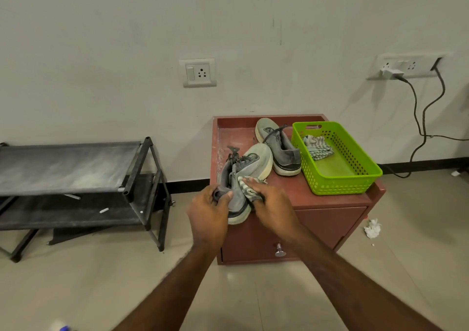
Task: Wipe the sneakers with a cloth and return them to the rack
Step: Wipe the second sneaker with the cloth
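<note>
Two sneakers (pixel 253 168) and basket (pixel 355 178) on cabinet (pixel 330 219), rack (pixel 76 178) to its left

We seem to be in a plain room of a home: a black shoe rack (pixel 76 178) at left of the frame, a small red-brown cabinet (pixel 317 219) at centre, wall sockets (pixel 198 72) on the bare white wall (pixel 101 51), a tiled floor (pixel 76 280) below.

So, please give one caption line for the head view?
Left hand holds a grey sneaker on the cabinet while right hand wipes it with a striped cloth.
</note>
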`<state>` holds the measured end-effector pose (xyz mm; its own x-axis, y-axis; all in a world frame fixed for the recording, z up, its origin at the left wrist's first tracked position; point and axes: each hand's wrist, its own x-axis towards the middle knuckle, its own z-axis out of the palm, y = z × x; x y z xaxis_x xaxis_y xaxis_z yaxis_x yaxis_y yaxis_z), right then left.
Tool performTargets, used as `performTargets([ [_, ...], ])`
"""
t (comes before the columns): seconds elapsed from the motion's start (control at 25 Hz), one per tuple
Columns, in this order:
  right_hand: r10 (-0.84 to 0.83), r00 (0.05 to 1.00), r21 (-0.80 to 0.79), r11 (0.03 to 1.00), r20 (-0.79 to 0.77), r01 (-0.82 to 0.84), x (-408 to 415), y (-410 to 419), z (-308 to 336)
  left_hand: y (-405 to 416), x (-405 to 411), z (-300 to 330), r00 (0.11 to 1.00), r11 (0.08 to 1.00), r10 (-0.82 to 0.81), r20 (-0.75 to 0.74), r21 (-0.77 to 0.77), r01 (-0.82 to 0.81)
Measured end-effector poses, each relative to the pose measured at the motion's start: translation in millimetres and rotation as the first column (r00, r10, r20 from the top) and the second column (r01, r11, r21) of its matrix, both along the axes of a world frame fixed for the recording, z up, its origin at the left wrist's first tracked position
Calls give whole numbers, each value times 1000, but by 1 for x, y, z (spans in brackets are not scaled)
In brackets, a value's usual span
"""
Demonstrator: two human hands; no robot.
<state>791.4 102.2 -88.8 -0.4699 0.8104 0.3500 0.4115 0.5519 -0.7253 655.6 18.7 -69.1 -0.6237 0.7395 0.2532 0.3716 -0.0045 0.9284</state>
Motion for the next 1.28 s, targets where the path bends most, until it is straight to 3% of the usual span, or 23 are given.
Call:
performTargets([
  [0.12, 267, 959, -312, 907, -95, -284, 30, 4, 24, 0, -8, -4, 993, 999, -36, -108, -24, 34],
  [0.16, 242, 959, -344, 897, -146, -278, 39, 11, 30, 0, -8, -6, 990, 999, -34, -139, -31, 30],
  [0.24, -13, 969, -241, 969, -246, -48, 46, 29, 30, 0, -4, -8, 983, 999, -13, -181, -43, 5],
  [0.32, -218, 938, -61, 976, -271, 209, 33, 41, 18, 1, -3, -7, 989, 998, -26, -148, -62, 17],
  [0.4, -227, 953, 25, 971, -198, 237, 8, 45, 6, 3, -5, -8, 995, 996, -64, -82, -63, 59],
  [0.48, -68, 995, -60, 996, -77, 64, -9, 40, -5, 6, -9, -8, 996, 997, -69, -57, -45, 66],
  [0.6, 190, 982, -137, 972, -7, -189, -3, 23, -2, 6, -12, -8, 997, 998, -57, -50, -33, 55],
  [0.68, 358, 929, -306, 878, -94, -369, 18, 17, 11, 6, -12, -9, 997, 996, -79, -25, -47, 78],
  [0.76, 377, 893, -385, 808, -244, -446, 34, 20, 16, 7, -17, -10, 995, 995, -95, -7, -40, 94],
  [0.84, 93, 922, -355, 905, -375, -236, 41, 31, 19, 11, -27, -8, 993, 992, -119, 0, -52, 119],
  [0.92, -200, 888, -209, 970, -414, 121, 40, 49, 17, 14, -33, -6, 988, 985, -156, 0, -73, 156],
  [1.0, -285, 898, 0, 953, -335, 302, 26, 57, 12, 16, -36, -6, 983, 980, -183, -25, -83, 180],
  [1.16, -74, 995, -45, 996, -62, 71, -13, 33, -3, 20, -37, -7, 983, 983, -165, -85, -91, 157],
  [1.28, 209, 975, -151, 964, -79, -219, -4, 15, 3, 21, -38, -7, 988, 988, -141, -65, -77, 136],
])
